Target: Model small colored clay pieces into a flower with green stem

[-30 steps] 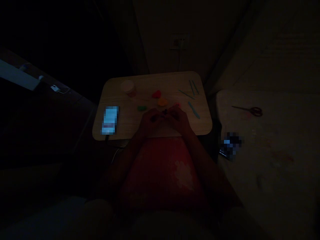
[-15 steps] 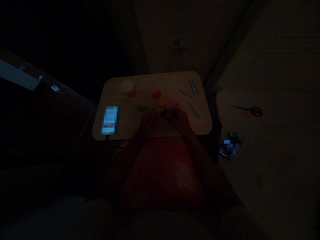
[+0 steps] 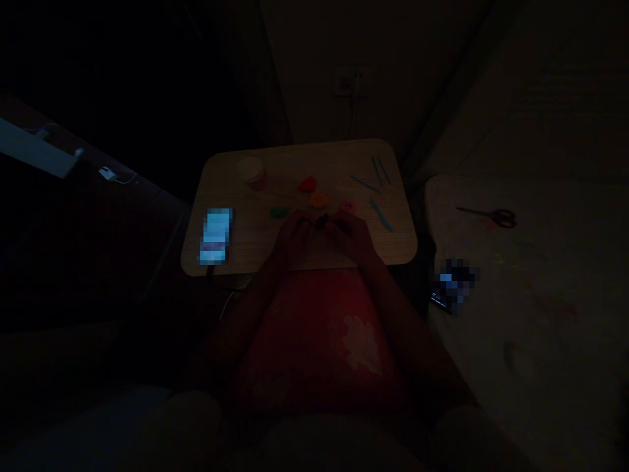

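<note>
The scene is very dim. A small dark lump (image 3: 322, 221), perhaps modelling clay, sits between my hands over the small wooden table (image 3: 255, 252). My right hand (image 3: 351, 235) has its fingertips closed on the lump's right side. My left hand (image 3: 293, 235) is curled just left of it, and shadow hides what its fingers hold, if anything. Beyond the hands lie a red piece (image 3: 308, 184), an orange piece (image 3: 319, 200) and a green piece (image 3: 278, 212), all clay-like. A pink round piece (image 3: 348, 207) rests behind my right hand.
A tub with a pale lid (image 3: 251, 170) stands at the back left. Several blue tools lie at the right, including a knife-shaped one (image 3: 381, 215). A lit phone (image 3: 216, 236) is at the left. Scissors (image 3: 496, 217) lie on the surface to the right.
The left fingers have shifted slightly and curled more beside the dark lump. The right hand stays on the lump, nearly unmoved. The picture is a little clearer.
</note>
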Action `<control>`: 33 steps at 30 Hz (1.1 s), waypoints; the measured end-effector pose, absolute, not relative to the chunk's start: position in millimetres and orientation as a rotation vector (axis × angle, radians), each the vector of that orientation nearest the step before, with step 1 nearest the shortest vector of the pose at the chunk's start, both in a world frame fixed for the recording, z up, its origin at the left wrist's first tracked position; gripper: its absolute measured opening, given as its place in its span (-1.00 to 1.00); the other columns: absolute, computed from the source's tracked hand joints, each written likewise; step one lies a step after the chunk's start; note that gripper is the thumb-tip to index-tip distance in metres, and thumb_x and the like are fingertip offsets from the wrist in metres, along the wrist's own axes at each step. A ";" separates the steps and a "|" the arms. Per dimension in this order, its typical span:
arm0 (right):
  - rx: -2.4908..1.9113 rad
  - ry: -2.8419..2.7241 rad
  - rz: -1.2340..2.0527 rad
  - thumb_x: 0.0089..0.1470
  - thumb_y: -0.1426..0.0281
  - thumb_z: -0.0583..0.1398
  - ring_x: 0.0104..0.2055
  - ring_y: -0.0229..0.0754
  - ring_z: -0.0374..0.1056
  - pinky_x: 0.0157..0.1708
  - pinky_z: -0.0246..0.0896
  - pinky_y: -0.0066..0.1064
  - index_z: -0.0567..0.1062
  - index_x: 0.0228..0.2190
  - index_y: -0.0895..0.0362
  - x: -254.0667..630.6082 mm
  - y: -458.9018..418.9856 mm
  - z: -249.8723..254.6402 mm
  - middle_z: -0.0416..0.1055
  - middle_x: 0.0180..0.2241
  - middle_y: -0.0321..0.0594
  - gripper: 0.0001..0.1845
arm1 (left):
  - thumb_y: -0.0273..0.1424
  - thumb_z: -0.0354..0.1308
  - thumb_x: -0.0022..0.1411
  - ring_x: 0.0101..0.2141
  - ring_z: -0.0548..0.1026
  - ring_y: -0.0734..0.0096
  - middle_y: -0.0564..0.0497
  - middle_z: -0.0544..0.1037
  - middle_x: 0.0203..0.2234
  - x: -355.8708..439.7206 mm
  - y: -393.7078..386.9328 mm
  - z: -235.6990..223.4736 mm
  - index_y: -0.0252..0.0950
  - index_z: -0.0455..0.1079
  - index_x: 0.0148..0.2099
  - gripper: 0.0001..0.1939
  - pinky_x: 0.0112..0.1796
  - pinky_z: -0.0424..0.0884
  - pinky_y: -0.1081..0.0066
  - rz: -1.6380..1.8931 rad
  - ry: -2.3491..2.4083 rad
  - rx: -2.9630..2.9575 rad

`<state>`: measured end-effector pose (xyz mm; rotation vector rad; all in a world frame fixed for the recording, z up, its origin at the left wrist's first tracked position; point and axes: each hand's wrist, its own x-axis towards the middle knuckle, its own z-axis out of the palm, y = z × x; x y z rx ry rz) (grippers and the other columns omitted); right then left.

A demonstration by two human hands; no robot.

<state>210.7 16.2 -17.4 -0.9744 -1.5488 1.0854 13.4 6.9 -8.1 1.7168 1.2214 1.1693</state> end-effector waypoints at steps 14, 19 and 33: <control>-0.979 -1.537 1.105 0.19 0.10 0.29 -0.35 -0.19 0.39 -0.31 0.25 -0.33 0.56 -0.33 0.06 210.6 16.6 -18.1 0.55 -0.37 -0.25 -0.72 | -0.02 0.21 0.34 -0.39 0.41 0.38 0.05 0.48 -0.46 14.8 5.4 -1.9 -0.26 0.43 -0.34 -0.60 -0.32 0.34 0.39 1.150 1.247 1.738; -0.983 -1.538 1.100 0.18 0.12 0.30 -0.38 -0.21 0.37 -0.32 0.23 -0.34 0.56 -0.35 0.06 210.8 16.6 -17.2 0.53 -0.41 -0.27 -0.73 | -0.09 0.09 0.45 -0.21 0.56 0.25 -0.06 0.64 -0.27 14.4 5.4 0.1 -0.26 0.56 -0.19 -0.62 -0.08 0.46 0.28 1.128 1.203 1.788; -0.974 -1.548 1.094 0.20 0.09 0.28 -0.35 -0.19 0.40 -0.32 0.26 -0.34 0.56 -0.36 0.05 210.6 16.2 -16.5 0.55 -0.38 -0.26 -0.70 | -0.17 0.23 0.36 -0.17 0.58 0.24 -0.06 0.66 -0.20 15.2 9.2 -6.0 -0.23 0.54 -0.12 -0.76 -0.07 0.50 0.27 1.162 1.266 1.747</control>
